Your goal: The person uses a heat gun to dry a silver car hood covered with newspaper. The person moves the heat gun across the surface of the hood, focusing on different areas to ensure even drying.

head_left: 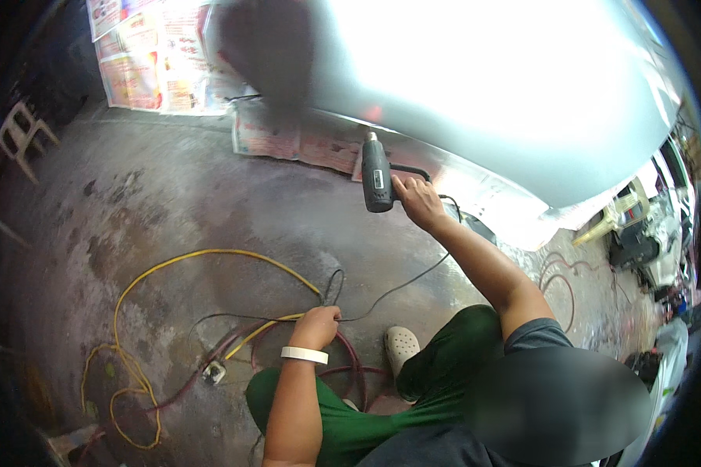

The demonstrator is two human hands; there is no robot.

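My right hand point(419, 202) is wrapped round the handle of a dark grey heat gun point(378, 177). The metal nozzle points away from me, close to the lower edge of a large pale grey-blue car body panel point(459, 93). A small reddish glow point(372, 114) shows on the panel just beyond the nozzle. Lower down, my left hand point(317, 328) is closed on a bundled black cord point(333, 289) that loops above the fingers. The thin cord point(397, 289) runs from there toward the heat gun. A yellow cable point(234, 251) passes right beside my left hand.
Printed paper sheets point(331, 152) line the panel's lower edge. Red hoses point(357, 366) and a white socket block point(215, 372) lie on the stained concrete floor point(195, 202). A plastic chair point(25, 136) stands far left. Clutter and a cream stool point(615, 210) stand at right.
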